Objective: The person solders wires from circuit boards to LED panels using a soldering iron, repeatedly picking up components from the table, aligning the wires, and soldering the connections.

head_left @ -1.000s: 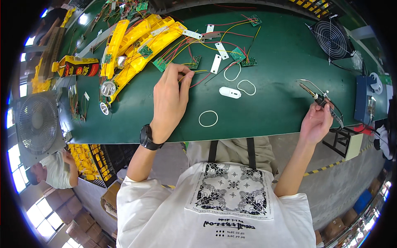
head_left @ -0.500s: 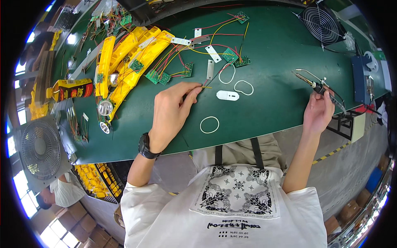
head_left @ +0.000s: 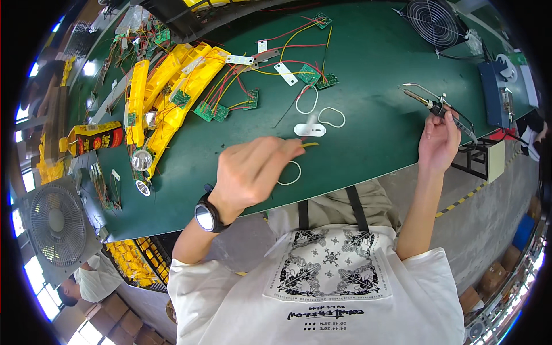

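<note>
My left hand [head_left: 259, 169] is closed in a pinch on thin red and yellow wires [head_left: 310, 144], low over the near part of the table. A small pale strip [head_left: 311, 122], smeared by motion, seems to hang from them over a white oval cover [head_left: 303, 130]. My right hand [head_left: 439, 141] grips a soldering iron [head_left: 438, 108] with a curved metal tube along it, its tip pointing left above the table. White rubber rings lie near the cover: one ring [head_left: 332, 117] beside it, another [head_left: 297, 176] partly behind my left hand.
Green circuit boards [head_left: 309, 75] with wires and perforated strips [head_left: 284, 73] lie further back. Yellow housings [head_left: 190, 86] and a yellow bottle [head_left: 92, 138] occupy the left. A black fan [head_left: 434, 23] and a blue box [head_left: 495, 95] stand at right. Another person [head_left: 95, 282] is at lower left.
My left hand has moved toward me and right, carrying the wires. The pale strip has left its spot near the boards. My right hand with the iron has hardly shifted.
</note>
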